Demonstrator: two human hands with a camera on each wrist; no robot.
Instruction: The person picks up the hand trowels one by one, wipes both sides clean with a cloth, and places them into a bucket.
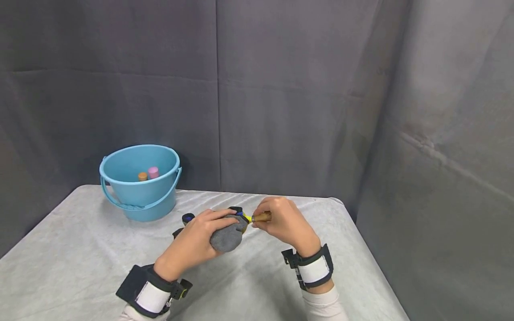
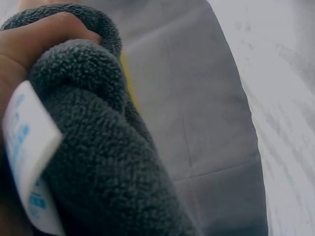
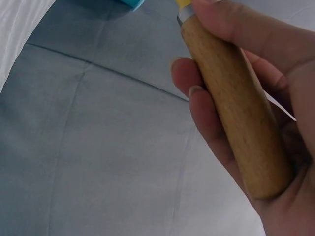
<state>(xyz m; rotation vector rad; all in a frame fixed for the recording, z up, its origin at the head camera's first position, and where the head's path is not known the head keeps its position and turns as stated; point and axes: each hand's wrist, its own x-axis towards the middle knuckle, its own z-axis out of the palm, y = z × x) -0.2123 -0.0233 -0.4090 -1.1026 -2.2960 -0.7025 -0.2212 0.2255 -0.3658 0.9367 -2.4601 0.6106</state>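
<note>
While hovering low over the counter (image 1: 80, 249), gripping a fuzzy grey cloth (image 1: 226, 236) in the left hand (image 1: 196, 243) and pinching a smooth wooden handle (image 1: 263, 217) in the right hand (image 1: 283, 223). Lying with its long axis from three to nine o'clock, yellow tip meeting the cloth. Sitting at ten o'clock, a blue plastic bucket (image 1: 140, 200).

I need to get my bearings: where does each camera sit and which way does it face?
Head: looks forward and down at the left hand, right hand and blue bucket.
Left wrist: beside the palm, filled by the grey cloth.
Right wrist: under the palm, up along the wooden handle.
Head and left wrist share the cloth.
</note>
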